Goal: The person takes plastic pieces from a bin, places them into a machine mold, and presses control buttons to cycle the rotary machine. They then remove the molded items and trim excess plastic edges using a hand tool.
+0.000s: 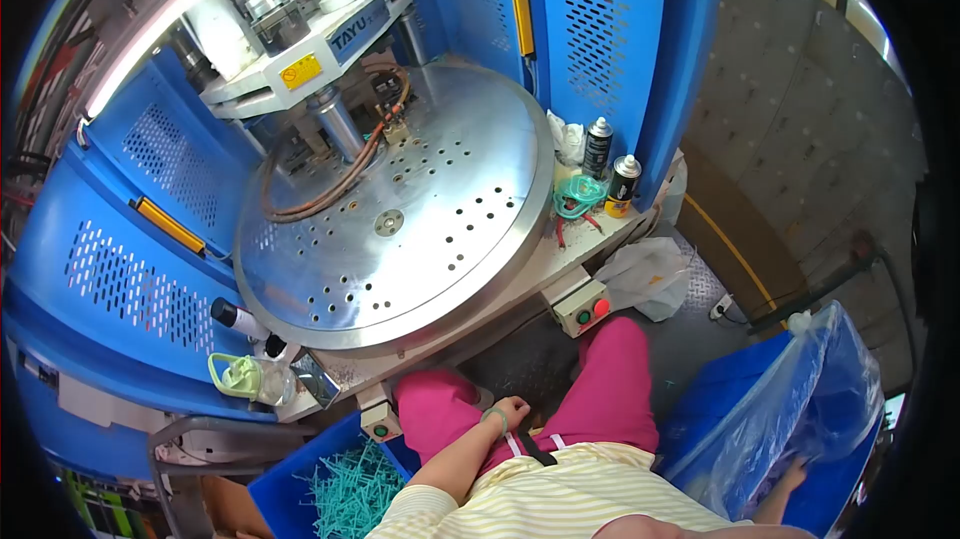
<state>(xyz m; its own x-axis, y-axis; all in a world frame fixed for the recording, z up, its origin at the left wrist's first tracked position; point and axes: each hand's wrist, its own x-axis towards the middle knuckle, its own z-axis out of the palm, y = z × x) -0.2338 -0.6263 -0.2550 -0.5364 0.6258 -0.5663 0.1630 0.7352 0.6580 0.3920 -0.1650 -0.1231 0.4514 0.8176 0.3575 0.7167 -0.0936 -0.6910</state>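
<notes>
My left hand (513, 410), with a green band at the wrist, rests by my lap between my pink-trousered thighs. Its fingers look loosely curled, and nothing shows in them. On the right, my right hand (797, 472) reaches into a blue bin (697, 379) lined with a clear plastic bag (790, 404). Its fingers are hidden by the plastic, so what they hold does not show. Beside my left arm, another blue bin (275, 484) holds a heap of thin teal plastic pieces (355, 489).
A round metal turntable (480, 249) sits ahead under a press (310, 49), between blue perforated guards (130, 279). Button boxes (582, 307) are on the front edge. Spray cans (622, 184) and teal-handled pliers (578, 199) stand right; a bottle (262, 379) and phone (316, 379) left.
</notes>
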